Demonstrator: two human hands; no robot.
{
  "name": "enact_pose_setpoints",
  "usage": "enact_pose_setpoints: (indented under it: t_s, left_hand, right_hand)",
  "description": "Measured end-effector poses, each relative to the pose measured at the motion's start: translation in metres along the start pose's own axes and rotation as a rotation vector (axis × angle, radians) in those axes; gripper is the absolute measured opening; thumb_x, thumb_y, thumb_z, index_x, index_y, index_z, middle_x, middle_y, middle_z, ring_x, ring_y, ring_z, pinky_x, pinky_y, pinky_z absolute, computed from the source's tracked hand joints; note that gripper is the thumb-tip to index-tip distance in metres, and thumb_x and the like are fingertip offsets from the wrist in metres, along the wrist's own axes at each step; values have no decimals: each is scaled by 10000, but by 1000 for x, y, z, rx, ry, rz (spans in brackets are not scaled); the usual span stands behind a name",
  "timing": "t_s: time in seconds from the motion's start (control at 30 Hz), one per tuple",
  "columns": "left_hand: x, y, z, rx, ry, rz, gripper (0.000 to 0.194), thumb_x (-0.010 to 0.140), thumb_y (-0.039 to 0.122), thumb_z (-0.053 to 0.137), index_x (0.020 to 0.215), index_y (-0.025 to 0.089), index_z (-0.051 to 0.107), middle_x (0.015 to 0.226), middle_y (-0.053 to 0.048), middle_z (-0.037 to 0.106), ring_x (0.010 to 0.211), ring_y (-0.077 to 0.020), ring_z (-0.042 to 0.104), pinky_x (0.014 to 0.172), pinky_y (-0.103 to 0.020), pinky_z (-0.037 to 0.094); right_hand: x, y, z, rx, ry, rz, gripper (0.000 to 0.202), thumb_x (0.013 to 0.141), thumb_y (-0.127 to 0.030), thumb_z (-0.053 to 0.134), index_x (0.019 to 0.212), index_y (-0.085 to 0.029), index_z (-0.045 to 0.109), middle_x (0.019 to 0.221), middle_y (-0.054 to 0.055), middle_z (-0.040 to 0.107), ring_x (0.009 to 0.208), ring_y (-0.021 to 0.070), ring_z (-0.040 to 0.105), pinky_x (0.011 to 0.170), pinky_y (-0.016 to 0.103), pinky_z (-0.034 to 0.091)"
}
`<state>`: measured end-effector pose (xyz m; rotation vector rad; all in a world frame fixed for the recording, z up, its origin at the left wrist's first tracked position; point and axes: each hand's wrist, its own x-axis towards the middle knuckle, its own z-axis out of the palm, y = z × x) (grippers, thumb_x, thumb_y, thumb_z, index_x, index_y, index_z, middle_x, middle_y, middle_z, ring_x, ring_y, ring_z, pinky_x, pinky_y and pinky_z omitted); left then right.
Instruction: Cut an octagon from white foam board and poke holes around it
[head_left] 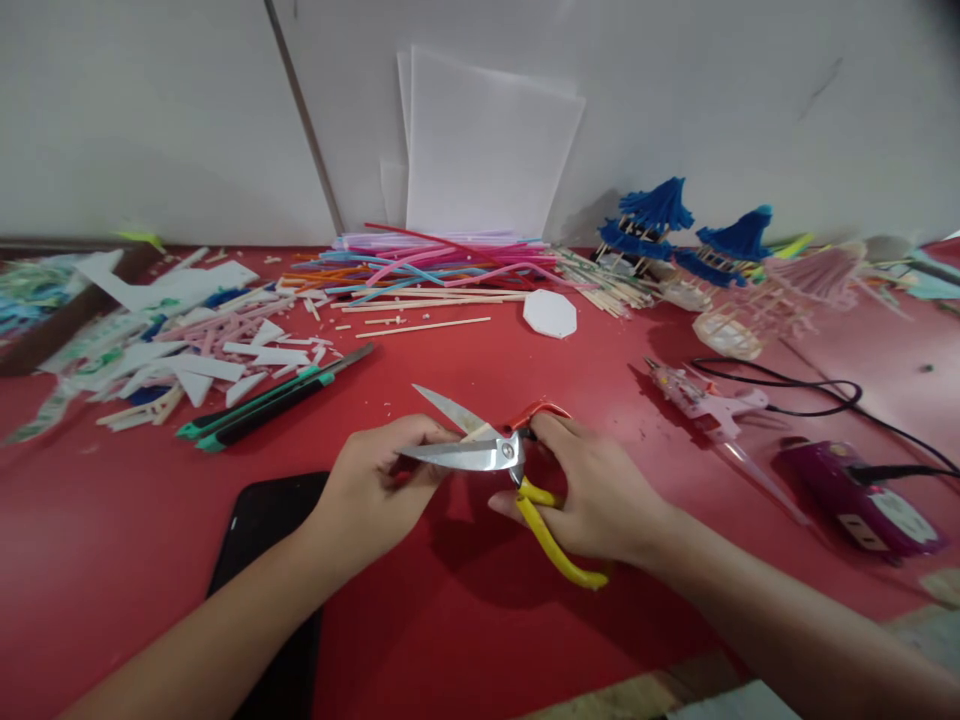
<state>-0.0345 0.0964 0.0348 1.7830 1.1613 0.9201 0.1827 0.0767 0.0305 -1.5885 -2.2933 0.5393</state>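
My right hand (592, 480) grips a pair of scissors (465, 455) with yellow and red handles. The blades are spread apart and point to the left. A short pale wooden stick (478, 433) lies between the blades near the pivot. My left hand (390, 480) is closed in a pinch just left of the scissors, around the other end of that stick, which the fingers and a blade mostly hide. Below my left forearm lies a black phone (262, 520). A green and black utility knife (270, 400) rests to the left of my hands.
Colourful pipe cleaners (450, 258), thin wooden sticks (427, 328) and a white octagonal piece (550, 314) lie at the back. White scraps (195, 370) pile up left. Right are a glue gun (705, 400), a purple power socket (859, 495) and small blue-roofed models (652, 215).
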Motion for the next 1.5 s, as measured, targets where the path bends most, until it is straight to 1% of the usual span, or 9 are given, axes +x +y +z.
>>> enact_pose_setpoints:
  t_s: [0.17, 0.3, 0.5, 0.7, 0.93, 1.03, 1.1, 1.33, 1.5]
  left_hand:
    - [-4, -3, -1, -8, -46, -4, 147, 695, 157, 561, 704, 247, 677, 652, 22, 702, 548, -131, 603, 518, -215, 442]
    - [-6, -1, 0, -83, -101, -22, 147, 720, 168, 594, 734, 266, 703, 716, 9, 733, 592, -146, 646, 561, -231, 490]
    - [-7, 5, -1, -81, -107, 20, 104, 740, 200, 621, 699, 255, 699, 675, -5, 722, 566, -142, 640, 524, -227, 474]
    - [-8, -3, 0, -50, -136, 57, 243, 656, 85, 528, 740, 252, 683, 706, 9, 719, 572, -129, 634, 526, -216, 468]
    - [-16, 5, 3, 123, 15, 197, 165, 745, 140, 549, 751, 269, 652, 662, 25, 703, 516, -118, 613, 499, -214, 446]
    - [-18, 6, 3, 212, 74, 246, 169, 756, 163, 542, 765, 274, 669, 647, 19, 705, 477, -117, 588, 479, -218, 439]
    - [-18, 7, 2, 242, 90, 247, 184, 752, 179, 540, 783, 281, 690, 675, 4, 725, 517, -137, 627, 496, -231, 462]
    - [-16, 3, 2, 197, 125, 362, 242, 770, 139, 582, 854, 311, 730, 827, -11, 779, 647, -172, 723, 580, -250, 548]
    - [-18, 4, 2, 175, 161, 411, 193, 796, 139, 620, 856, 303, 702, 863, -10, 783, 675, -151, 735, 594, -213, 551]
  right_hand:
    - [0, -2, 0, 11, 33, -67, 404, 739, -523, 673, 834, -210, 437, 814, 47, 585, 668, 179, 532, 586, 284, 382]
    - [-1, -1, 2, -54, 23, -71, 282, 759, -432, 585, 796, -219, 404, 743, 39, 574, 615, 175, 513, 552, 284, 358]
    - [-6, 3, 4, -215, 13, -74, 187, 609, -287, 501, 766, -220, 424, 709, 51, 589, 597, 190, 529, 539, 288, 327]
    - [-5, 2, 3, -210, -20, -43, 193, 584, -259, 512, 757, -212, 441, 709, 56, 612, 598, 186, 544, 548, 281, 335]
    - [-4, -1, 0, -189, -30, -60, 197, 606, -278, 511, 772, -216, 426, 706, 47, 583, 580, 174, 508, 535, 277, 324]
    - [-3, 0, 1, -156, 21, -83, 183, 631, -297, 495, 771, -224, 402, 696, 35, 551, 580, 168, 480, 524, 272, 314]
    - [-2, 1, 2, -126, 61, -98, 172, 658, -307, 488, 773, -229, 385, 689, 27, 533, 577, 165, 462, 520, 271, 315]
    - [-3, 0, 6, -70, 119, -131, 175, 716, -316, 480, 794, -243, 342, 706, 33, 534, 591, 185, 477, 533, 295, 367]
    - [-4, -6, 1, -73, 106, -99, 174, 722, -264, 471, 805, -252, 319, 730, 59, 558, 622, 213, 498, 571, 331, 399]
